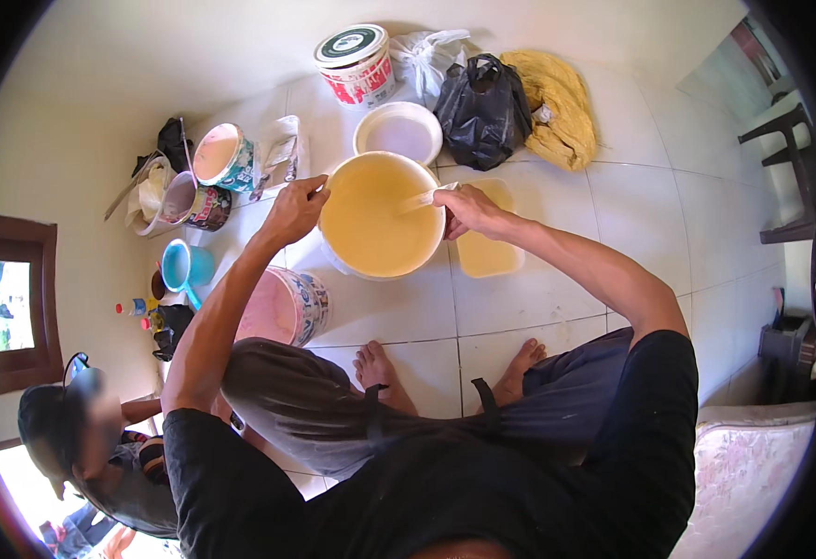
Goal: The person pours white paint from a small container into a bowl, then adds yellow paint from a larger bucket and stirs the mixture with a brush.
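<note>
A white bucket full of creamy yellow liquid is held in front of me. My left hand grips its rim at the left, fingers closed. My right hand is closed at the right rim around a pale flat stick that dips into the liquid; its fingers appear to grip the rim too. A shallow rectangular container of similar yellow liquid sits on the floor just right of the bucket, partly hidden by it and my hand.
Around me: a pink-filled bucket, blue dipper, several tubs, round basin, black bag, yellow sack, dark chair and mattress. Another person is at lower left.
</note>
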`<state>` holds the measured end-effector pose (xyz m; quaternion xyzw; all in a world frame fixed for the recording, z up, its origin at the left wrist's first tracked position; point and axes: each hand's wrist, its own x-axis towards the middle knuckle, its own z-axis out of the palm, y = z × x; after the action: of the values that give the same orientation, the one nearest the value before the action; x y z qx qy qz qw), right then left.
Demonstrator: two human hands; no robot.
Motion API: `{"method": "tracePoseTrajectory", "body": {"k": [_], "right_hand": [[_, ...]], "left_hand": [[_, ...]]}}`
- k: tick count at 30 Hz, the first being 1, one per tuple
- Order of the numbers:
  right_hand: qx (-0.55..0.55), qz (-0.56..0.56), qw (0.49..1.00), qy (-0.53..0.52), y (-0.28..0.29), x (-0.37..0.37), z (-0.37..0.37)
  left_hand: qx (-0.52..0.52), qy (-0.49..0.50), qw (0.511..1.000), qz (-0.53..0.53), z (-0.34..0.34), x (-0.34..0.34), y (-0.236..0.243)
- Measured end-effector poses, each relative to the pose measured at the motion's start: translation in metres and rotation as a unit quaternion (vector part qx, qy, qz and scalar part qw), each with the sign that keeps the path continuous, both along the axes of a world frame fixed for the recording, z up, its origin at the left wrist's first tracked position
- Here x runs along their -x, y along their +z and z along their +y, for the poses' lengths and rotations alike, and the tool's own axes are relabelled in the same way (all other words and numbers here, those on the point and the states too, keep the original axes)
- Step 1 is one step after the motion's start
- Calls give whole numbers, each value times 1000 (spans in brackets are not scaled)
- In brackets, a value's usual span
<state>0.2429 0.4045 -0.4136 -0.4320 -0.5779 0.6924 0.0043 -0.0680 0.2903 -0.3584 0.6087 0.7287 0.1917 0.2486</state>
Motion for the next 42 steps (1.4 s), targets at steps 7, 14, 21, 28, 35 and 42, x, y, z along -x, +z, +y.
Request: {"method": "tracePoseTrajectory", "body": {"k": [7,14,21,28,35,42], "right_hand": [[-60,-29,994,-88,-6,-29,-8],[-429,-33,903,16,5,-45,4],[-574,-10,797,188,34,-31,14],[-620,-37,750,227,35,-48,2],[-510,-19,829,229,33,-54,-22],[-585,28,791,178,30,-43,-8]], "left_hand": [[9,-24,1000,7,22,-36,18],[-21,-50,998,-10,31,-51,25],[-18,-24,999,-35,30,-59,26],[-44,-43,997,-55,36,-71,15],[-4,-32,999,-41,44,-80,23],[-21,-39,999,-14,43,-86,21]]}}
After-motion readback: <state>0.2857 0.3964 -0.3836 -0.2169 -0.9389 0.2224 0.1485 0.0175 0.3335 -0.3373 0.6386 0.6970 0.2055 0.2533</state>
